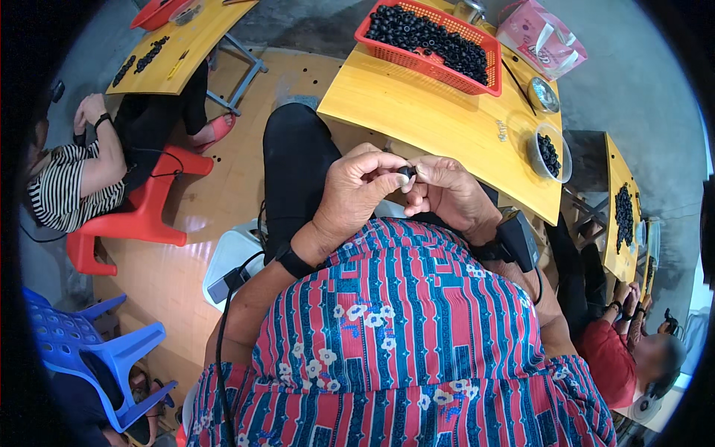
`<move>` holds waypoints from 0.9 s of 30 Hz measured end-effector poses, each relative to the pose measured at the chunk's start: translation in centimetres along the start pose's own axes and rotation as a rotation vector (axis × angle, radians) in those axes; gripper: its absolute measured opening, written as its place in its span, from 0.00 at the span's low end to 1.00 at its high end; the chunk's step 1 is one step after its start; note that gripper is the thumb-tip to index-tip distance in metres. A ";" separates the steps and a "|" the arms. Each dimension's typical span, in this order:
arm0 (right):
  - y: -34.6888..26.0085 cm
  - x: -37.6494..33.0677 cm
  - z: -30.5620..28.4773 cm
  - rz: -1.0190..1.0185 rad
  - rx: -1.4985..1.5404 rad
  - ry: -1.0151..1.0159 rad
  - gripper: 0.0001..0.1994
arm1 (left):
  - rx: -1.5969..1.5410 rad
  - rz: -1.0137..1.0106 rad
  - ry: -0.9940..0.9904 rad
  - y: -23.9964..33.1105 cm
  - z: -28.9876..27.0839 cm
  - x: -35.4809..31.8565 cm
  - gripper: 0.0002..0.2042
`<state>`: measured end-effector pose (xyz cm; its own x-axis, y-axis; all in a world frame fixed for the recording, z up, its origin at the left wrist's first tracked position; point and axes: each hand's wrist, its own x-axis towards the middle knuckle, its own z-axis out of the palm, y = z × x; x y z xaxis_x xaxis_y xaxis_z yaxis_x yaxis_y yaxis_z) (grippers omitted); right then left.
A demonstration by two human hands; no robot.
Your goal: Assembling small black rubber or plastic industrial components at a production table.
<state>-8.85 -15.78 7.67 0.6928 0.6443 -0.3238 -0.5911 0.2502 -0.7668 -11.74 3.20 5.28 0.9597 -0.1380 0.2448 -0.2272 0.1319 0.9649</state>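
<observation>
The left hand [356, 185] pinches one black part [406, 171] between thumb and finger. The right hand [453, 188] has its fingertips drawn together against the part's other side; whether they grip it too, I cannot tell. The part is just off the near edge of the table [447, 115], above the lap.

So small a part seems best held firmly by the left fingertips while the right ones work at it in small moves. Bringing both hands over the table would probably save a dropped part from the floor.

Counted outward: one red basket [417, 64] at the table's far side, with far too many parts to count; one tub [564, 165] of parts near its right edge; beyond that one bowl [553, 106], one dark stick [519, 86] and one pink bag [538, 41]. Two more tables stand well apart, one left [212, 30] and one right [617, 160] of the table. Left of it are two stools, one red [141, 205], one blue [141, 343].
</observation>
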 end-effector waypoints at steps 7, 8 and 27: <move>-0.5 -0.1 0.5 0.043 -0.031 -0.027 0.13 | 0.048 0.016 -0.001 -0.3 -0.2 0.0 0.07; -0.4 -0.1 0.4 0.035 -0.037 -0.034 0.13 | 0.044 0.026 0.007 -0.5 -0.1 0.0 0.08; 1.2 0.0 1.0 -0.163 -0.254 -0.035 0.11 | -0.160 -0.103 -0.124 -0.8 0.6 -0.3 0.21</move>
<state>-9.96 -14.76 7.30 0.7528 0.6363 -0.1686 -0.3474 0.1665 -0.9228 -11.90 2.56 4.47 0.9464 -0.2774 0.1653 -0.0907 0.2632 0.9605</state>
